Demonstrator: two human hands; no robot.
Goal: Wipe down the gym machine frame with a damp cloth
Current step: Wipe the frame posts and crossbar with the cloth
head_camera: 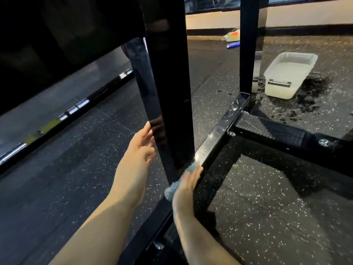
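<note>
The right hand [186, 185] lies flat, fingers straight, pressing the cloth [171, 190] onto the low rail [215, 134] of the frame [250, 44], at the foot of the upright [172, 111]. The left hand [142, 146] rests loose-fingered against that upright's side. Unpinched, the cloth could slip out or bunch in the corner, and knuckles may knock the post's edge. The rail runs free ahead until the cross member [267, 129], where a bolt [231, 133] could snag. Beyond, the water tub [288, 75] sits on wet floor [315, 87], a slipping risk.
</note>
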